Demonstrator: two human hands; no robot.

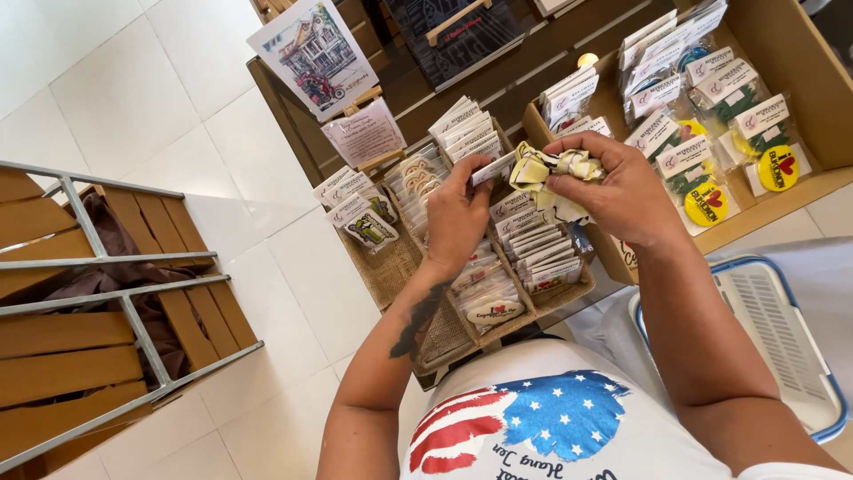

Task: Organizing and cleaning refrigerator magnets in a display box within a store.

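My left hand (455, 212) pinches a small white-topped packet (494, 168) above a burlap-lined tray (391, 267) of packaged souvenirs. My right hand (622, 188) grips a crumpled yellow and white cloth (544, 173) right beside that packet, over the rows of packets (538, 244) standing in the tray. Both hands are close together, nearly touching at the fingertips.
A cardboard box (800, 62) at the right holds bagged yellow badges (706, 203). A picture card of a house (313, 53) stands on a small easel at the back. A wooden slat bench with a metal frame (98, 311) stands left. A blue-rimmed white basket (782, 338) sits lower right.
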